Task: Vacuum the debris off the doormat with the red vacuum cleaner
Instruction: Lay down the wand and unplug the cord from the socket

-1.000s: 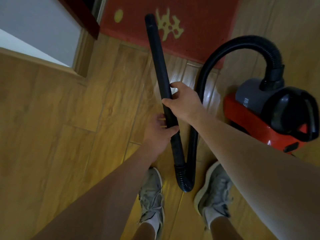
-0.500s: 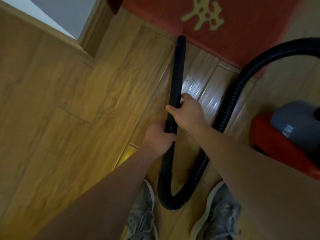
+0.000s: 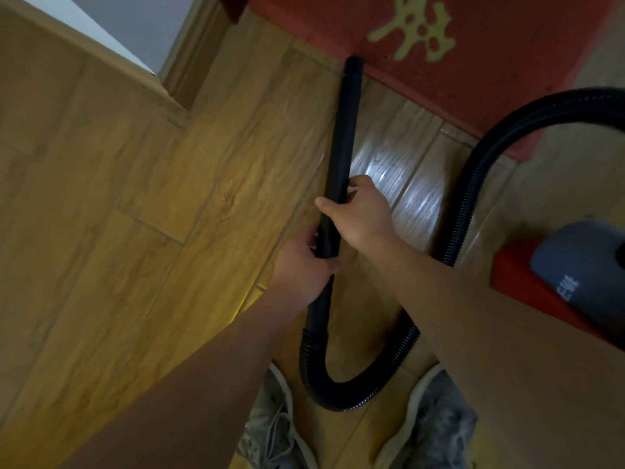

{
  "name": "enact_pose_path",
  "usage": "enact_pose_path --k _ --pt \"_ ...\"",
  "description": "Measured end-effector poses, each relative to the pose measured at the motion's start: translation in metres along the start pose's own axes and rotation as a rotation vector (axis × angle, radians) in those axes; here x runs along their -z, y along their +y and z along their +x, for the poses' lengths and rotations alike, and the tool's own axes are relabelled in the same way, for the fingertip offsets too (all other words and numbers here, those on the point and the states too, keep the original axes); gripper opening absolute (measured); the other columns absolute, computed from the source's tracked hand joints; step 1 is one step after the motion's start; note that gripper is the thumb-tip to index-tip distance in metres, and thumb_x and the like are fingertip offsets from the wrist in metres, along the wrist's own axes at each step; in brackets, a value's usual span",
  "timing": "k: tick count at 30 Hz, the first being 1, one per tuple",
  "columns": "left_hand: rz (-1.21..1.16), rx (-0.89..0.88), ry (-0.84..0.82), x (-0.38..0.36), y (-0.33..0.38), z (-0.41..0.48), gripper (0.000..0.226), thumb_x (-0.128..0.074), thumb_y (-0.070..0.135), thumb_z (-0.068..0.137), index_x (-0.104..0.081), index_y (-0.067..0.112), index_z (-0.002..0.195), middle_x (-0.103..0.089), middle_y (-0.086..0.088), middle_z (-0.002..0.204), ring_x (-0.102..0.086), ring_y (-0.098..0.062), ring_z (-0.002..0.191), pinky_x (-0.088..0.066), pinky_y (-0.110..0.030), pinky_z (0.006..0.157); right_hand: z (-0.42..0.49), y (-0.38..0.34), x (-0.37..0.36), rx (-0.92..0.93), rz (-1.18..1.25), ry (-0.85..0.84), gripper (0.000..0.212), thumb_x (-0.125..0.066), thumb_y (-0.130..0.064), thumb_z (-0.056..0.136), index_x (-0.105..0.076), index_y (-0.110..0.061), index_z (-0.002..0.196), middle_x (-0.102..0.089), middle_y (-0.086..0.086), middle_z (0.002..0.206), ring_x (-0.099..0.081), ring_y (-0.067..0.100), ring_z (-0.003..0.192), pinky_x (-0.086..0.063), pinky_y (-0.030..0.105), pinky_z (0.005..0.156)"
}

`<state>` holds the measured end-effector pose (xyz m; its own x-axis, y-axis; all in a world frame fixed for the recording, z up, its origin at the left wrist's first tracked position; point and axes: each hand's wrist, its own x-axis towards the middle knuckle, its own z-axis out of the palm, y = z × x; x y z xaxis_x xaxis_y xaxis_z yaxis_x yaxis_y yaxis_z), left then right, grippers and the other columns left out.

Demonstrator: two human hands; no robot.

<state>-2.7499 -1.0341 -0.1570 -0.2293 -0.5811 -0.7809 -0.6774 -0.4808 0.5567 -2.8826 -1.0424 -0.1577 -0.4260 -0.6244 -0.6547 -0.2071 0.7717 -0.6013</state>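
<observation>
The black tube (image 3: 341, 157) had been pulled back off the doormat (image 3: 490, 62); its tip was left at the mat's near edge, top middle of the frame. It was gripped by the left hand (image 3: 301, 269) and the right hand (image 3: 362, 214). More strokes were likely needed.

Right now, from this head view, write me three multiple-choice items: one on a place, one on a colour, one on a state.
1. Where is the tip of the wand? A at the near edge of the doormat; B on its yellow pattern; C beyond its far edge.
2. What is the doormat's ground colour? A blue; B red; C grey.
3. How is the wand held? A by one hand; B unheld; C by both hands.
Answers: 1 A, the tip meets the near border. 2 B, red surrounds the pattern. 3 C, left hand and right hand both grip it.
</observation>
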Motion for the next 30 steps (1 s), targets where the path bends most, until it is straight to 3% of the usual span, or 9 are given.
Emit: enact_pose_path --k 4,9,13,16,20,25,30 --pt "-0.018 -0.027 0.008 0.0 0.009 -0.006 0.065 -0.081 0.016 0.08 -0.052 0.018 0.138 -0.064 0.002 0.112 -0.067 -0.021 0.095 -0.056 -0.038 0.077 -0.005 -0.008 0.006 0.005 -0.021 -0.003 0.072 -0.072 -0.045 0.088 -0.041 -0.014 0.146 -0.063 0.003 0.126 -0.062 0.017 0.109 -0.046 0.024 0.081" --pt "-0.062 -0.026 -0.011 -0.001 0.014 -0.015 0.065 -0.082 0.018 0.081 -0.05 0.019 0.137 -0.059 0.014 0.1 -0.063 -0.007 0.088 -0.047 -0.024 0.064 -0.014 -0.013 0.014 0.013 -0.031 -0.013 0.075 -0.071 -0.047 0.088 -0.039 -0.015 0.148 -0.06 0.004 0.131 -0.059 0.017 0.114 -0.047 0.025 0.089" --pt "-0.085 -0.035 0.023 0.001 0.015 -0.019 0.086 -0.089 0.025 0.072 -0.042 0.025 0.144 -0.061 0.01 0.118 -0.062 -0.013 0.109 -0.05 -0.029 0.084 -0.021 -0.017 0.021 0.006 -0.029 -0.002 0.074 -0.071 -0.047 0.088 -0.04 -0.015 0.147 -0.062 -0.008 0.107 -0.058 0.01 0.098 -0.043 0.02 0.076" --pt "-0.056 -0.049 0.042 0.004 0.018 -0.022 0.099 -0.089 0.027 0.071 -0.031 0.025 0.151 -0.055 0.01 0.13 -0.055 -0.011 0.117 -0.046 -0.027 0.09 -0.025 -0.021 0.027 0.017 -0.036 0.007 0.075 -0.071 -0.047 0.088 -0.039 -0.015 0.148 -0.061 -0.003 0.121 -0.058 0.011 0.102 -0.043 0.022 0.079" --pt "-0.012 -0.048 0.07 0.01 0.026 -0.027 0.126 -0.089 0.048 0.054 -0.018 0.031 0.158 -0.037 -0.002 0.155 -0.043 -0.02 0.138 -0.044 -0.043 0.111 -0.03 -0.028 0.035 0.027 -0.045 0.017 0.077 -0.07 -0.047 0.089 -0.037 -0.015 0.15 -0.057 0.001 0.133 -0.057 0.014 0.112 -0.045 0.024 0.085" --pt "0.051 -0.036 0.096 0.016 0.034 -0.034 0.127 -0.091 0.033 0.069 -0.003 0.032 0.161 -0.016 0.003 0.165 -0.022 -0.023 0.151 -0.034 -0.049 0.118 -0.039 -0.035 0.047 0.034 -0.043 0.031 0.079 -0.07 -0.048 0.089 -0.035 -0.016 0.152 -0.051 0.003 0.144 -0.053 0.018 0.127 -0.047 0.032 0.1" --pt "0.081 -0.005 0.084 0.019 0.044 -0.05 0.126 -0.088 0.031 0.075 0.005 0.027 0.161 0.002 0.006 0.169 -0.005 -0.018 0.155 -0.023 -0.047 0.123 -0.051 -0.044 0.066 0.054 -0.085 0.057 0.08 -0.066 -0.05 0.09 -0.032 -0.018 0.154 -0.045 0.002 0.15 -0.049 0.018 0.131 -0.046 0.035 0.104"
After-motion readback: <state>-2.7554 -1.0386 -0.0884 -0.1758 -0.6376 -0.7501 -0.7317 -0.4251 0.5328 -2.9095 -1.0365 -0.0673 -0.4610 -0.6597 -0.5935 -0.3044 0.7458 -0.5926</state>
